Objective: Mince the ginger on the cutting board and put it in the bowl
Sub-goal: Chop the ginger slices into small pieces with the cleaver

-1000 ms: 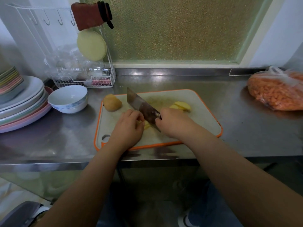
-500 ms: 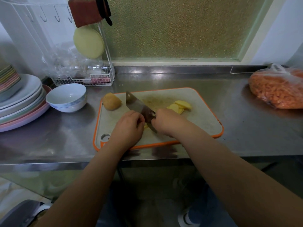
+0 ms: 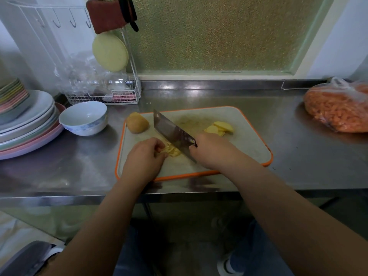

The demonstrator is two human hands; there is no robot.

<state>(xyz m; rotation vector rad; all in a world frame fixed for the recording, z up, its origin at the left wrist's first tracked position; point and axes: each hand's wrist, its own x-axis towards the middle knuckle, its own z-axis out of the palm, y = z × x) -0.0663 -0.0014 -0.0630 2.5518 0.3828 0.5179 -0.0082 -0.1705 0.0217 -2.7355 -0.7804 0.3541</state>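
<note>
An orange-rimmed cutting board (image 3: 249,140) lies on the steel counter. My right hand (image 3: 213,152) grips the handle of a cleaver (image 3: 171,132), whose blade edge rests on the board. A small heap of cut ginger strips (image 3: 172,151) lies beside the blade, and my left hand (image 3: 145,158) holds it with curled fingers. A whole ginger chunk (image 3: 137,122) sits at the board's far left corner. Several ginger slices (image 3: 220,127) lie at the far right of the board. The white bowl (image 3: 83,118) stands left of the board, with nothing visible inside.
A stack of plates (image 3: 25,124) fills the counter's left end. A white wire rack (image 3: 103,94) with plastic bags stands behind the bowl, a red cloth and a round pad hanging on it. A bag of orange carrots (image 3: 338,108) lies far right.
The cleaver has come down and shifted slightly right, uncovering cut ginger strips under my left fingertips. The left hand has eased back a little along the heap.
</note>
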